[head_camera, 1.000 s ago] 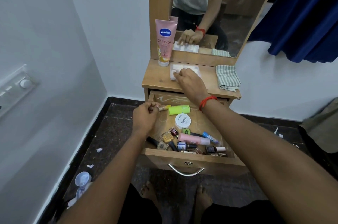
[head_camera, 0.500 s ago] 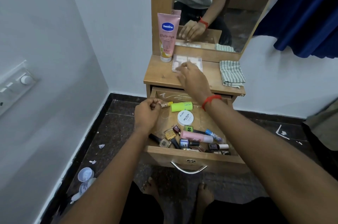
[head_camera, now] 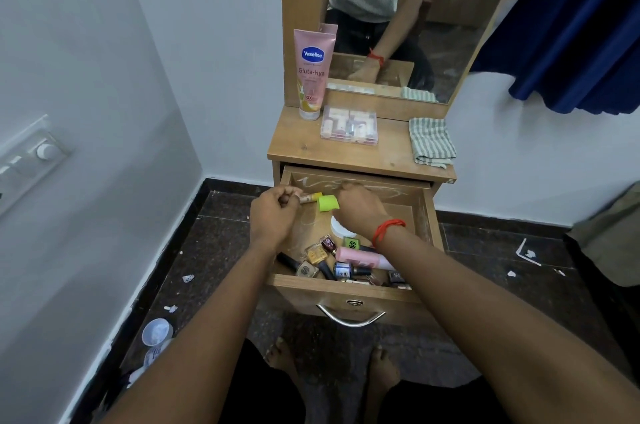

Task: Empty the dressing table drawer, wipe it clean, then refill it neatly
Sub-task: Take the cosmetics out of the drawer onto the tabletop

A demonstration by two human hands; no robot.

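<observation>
Left hand (head_camera: 273,215) grips a small tube (head_camera: 309,198); right hand (head_camera: 360,207) touches green tube (head_camera: 328,202).

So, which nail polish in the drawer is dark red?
The dark red bottle, just behind the gold bottle; the beige bottle and blue bottle lie nearer the front.

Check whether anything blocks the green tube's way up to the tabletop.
Nothing visible. The right hand covers one end of the green tube. The tabletop is bare at front left; the Vaseline tube and clear box sit behind, the striped cloth at right. The left hand pinches a small tube alongside.
</observation>
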